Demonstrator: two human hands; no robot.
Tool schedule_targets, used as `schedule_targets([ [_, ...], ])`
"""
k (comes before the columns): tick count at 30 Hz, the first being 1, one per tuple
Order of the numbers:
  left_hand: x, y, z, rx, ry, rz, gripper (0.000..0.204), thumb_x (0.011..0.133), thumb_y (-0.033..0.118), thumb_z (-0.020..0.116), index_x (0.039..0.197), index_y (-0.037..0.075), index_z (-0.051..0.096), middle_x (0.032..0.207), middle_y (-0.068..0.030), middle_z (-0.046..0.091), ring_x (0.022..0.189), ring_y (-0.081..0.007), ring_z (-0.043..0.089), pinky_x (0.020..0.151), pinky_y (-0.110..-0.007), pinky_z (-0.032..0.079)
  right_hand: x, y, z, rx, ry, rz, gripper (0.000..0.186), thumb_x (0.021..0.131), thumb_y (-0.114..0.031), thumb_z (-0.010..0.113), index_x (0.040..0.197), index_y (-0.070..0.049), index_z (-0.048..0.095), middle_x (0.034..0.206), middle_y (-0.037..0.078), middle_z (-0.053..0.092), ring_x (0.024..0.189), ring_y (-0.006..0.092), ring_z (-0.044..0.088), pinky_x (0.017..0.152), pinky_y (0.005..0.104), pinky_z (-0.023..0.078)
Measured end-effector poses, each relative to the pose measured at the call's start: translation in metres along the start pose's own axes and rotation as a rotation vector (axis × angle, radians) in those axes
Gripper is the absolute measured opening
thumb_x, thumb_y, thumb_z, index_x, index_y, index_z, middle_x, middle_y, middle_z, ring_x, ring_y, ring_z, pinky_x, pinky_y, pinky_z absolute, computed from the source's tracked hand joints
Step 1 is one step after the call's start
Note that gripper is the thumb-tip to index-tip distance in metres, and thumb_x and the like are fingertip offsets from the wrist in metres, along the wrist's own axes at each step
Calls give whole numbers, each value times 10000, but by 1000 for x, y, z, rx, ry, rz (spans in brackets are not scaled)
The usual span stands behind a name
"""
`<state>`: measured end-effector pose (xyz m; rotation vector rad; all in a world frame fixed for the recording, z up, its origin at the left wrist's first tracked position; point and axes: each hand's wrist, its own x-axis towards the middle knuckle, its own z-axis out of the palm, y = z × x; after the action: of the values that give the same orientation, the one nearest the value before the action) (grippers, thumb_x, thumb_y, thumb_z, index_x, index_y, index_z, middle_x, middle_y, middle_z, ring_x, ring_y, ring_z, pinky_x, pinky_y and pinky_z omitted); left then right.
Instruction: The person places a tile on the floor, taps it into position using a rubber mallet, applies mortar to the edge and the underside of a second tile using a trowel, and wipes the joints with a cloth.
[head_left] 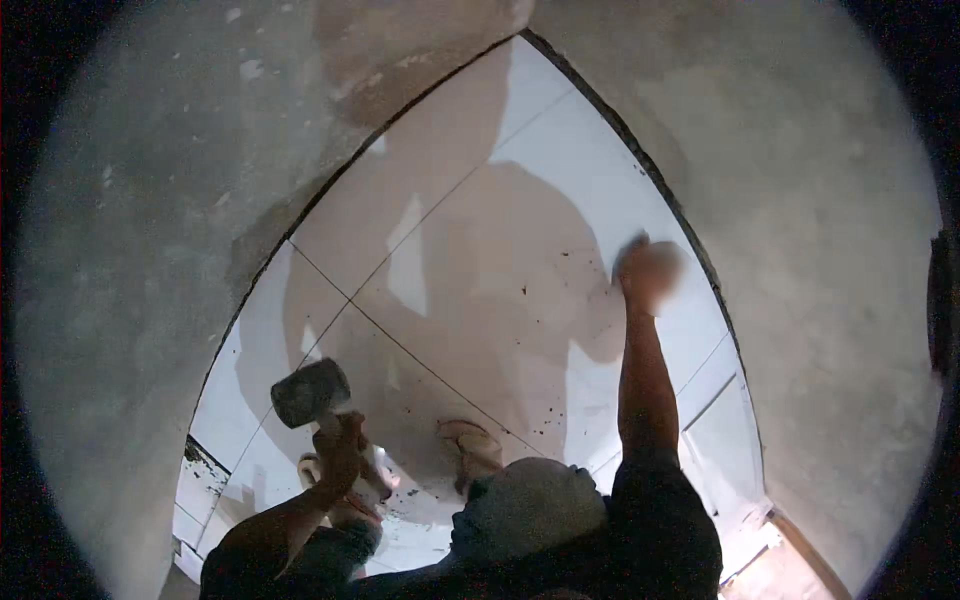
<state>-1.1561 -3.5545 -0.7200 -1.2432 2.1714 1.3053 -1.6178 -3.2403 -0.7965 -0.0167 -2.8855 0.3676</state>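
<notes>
My left hand (pixel 338 445) grips the handle of a dark-headed mallet (pixel 310 392), its head over the large white floor tiles (pixel 530 130) at lower left. My right hand (pixel 648 272) is stretched out at the right side of the tiling, near its dark edge gap (pixel 690 225); it is blurred, so I cannot make out its fingers or whether they touch the tile. My shadow covers much of the tiles. Small dark crumbs (pixel 550 415) lie scattered on them.
Bare grey walls (pixel 150 200) border the tiles on both sides and meet at the far corner. My foot (pixel 465 445) stands on the tiles below centre. A tile piece (pixel 715 440) lies at lower right, near a wooden edge (pixel 810 550).
</notes>
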Motion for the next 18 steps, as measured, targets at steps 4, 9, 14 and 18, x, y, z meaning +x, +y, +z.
schedule_targets([
  [4, -21, -45, -7, 288, -174, 119, 188, 865, 230, 593, 815, 49, 610, 665, -88, 581, 625, -213, 580, 570, -348, 446, 7, -113, -3, 141, -159, -195, 603, 868, -439, 512, 1281, -7, 437, 1389, 237, 335, 1312, 407, 245, 1074, 488, 184],
  [9, -13, -48, 18, 346, -316, 293, 216, 857, 265, 592, 809, 56, 615, 620, -106, 570, 599, -247, 584, 547, -376, 447, 91, -214, 102, 267, -64, -633, 731, 870, -535, 447, 1316, 40, 370, 1406, 247, 298, 1330, 400, 220, 1092, 507, 131],
  [14, -21, -62, 39, 351, -353, 327, 244, 850, 301, 590, 802, 63, 620, 574, -124, 560, 573, -282, 588, 523, -405, 448, 99, -180, 84, 113, -135, -384, 797, 874, -575, 420, 1323, 77, 324, 1349, 293, 351, 1283, 396, 312, 1070, 501, 179],
  [18, -28, -81, 50, 365, -345, 275, 278, 842, 337, 589, 790, 66, 626, 560, -145, 566, 568, -313, 595, 522, -437, 454, 57, -82, 55, -74, -22, -298, 799, 892, -546, 398, 1325, 120, 313, 1377, 306, 319, 1312, 412, 271, 1086, 480, 174],
])
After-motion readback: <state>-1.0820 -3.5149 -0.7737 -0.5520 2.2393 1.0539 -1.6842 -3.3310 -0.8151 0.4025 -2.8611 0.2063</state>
